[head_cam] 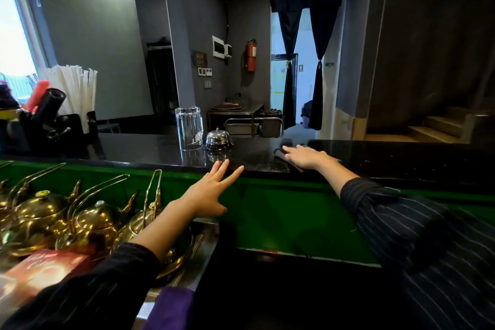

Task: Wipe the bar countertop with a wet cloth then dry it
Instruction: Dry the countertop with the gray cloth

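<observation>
On countertop (375, 154), right hand (305, 157) presses cloth (281, 154) flat; left hand (211, 190) hovers open.

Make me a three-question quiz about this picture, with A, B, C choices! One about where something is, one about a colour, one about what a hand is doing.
1. Where is the silver bell?
A. On the stairs
B. On the black countertop, right of the upside-down glass
C. Among the gold teapots

2. What colour is the fire extinguisher on the wall?
A. Red
B. Yellow
C. Blue

3. What is the right hand doing?
A. Lifting the glass
B. Ringing the bell
C. Pressing flat on a dark cloth on the countertop

Answers:
1. B, the bell sits on the counter beside the glass.
2. A, its body is plainly red.
3. C, the palm lies on the cloth, while the left hand is open and holds nothing.
</observation>
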`<action>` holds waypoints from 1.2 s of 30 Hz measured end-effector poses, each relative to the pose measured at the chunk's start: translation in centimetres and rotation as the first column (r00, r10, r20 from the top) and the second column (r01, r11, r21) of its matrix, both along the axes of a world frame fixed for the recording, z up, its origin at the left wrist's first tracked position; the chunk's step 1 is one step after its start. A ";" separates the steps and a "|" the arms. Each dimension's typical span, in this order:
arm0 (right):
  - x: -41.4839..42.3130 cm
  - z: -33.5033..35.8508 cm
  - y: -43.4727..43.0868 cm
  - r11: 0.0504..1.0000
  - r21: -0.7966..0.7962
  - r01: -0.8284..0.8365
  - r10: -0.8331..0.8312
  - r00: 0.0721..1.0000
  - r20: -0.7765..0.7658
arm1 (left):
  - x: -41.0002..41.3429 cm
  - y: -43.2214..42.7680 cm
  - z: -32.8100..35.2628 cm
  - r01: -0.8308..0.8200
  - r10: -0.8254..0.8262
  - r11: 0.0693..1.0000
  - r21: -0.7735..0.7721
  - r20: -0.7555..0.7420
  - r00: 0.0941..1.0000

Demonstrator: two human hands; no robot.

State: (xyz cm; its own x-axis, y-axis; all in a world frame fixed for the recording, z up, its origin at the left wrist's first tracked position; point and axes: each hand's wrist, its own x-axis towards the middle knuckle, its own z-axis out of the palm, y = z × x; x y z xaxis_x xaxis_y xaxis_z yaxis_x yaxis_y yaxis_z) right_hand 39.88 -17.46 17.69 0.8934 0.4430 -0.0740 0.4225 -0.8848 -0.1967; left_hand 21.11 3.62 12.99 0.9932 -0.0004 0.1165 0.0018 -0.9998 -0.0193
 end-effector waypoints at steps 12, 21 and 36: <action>-4.4 -0.4 8.3 0.924 -0.014 -0.383 0.383 0.924 -0.006 | 0.4 -0.2 1.6 -0.047 0.044 0.998 -0.040 -0.070 0.997; -2.6 -0.8 -0.3 0.964 0.007 0.264 -0.262 0.954 0.144 | 1.5 -4.5 2.6 -0.190 0.187 0.981 -0.041 -0.060 0.980; 0.3 -1.2 -21.2 0.979 0.044 0.200 -0.204 0.969 0.136 | 7.3 -16.8 0.7 -0.090 0.090 0.993 0.072 0.000 0.996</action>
State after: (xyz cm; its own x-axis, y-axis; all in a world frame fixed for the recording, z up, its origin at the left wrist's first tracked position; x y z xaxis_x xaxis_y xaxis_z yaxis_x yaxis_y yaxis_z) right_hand 40.14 -38.61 16.49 0.9653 0.2523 0.0676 0.2605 -0.9493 -0.1759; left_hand 28.38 -13.22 13.72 0.9899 0.0804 0.1164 0.0912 -0.9917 -0.0907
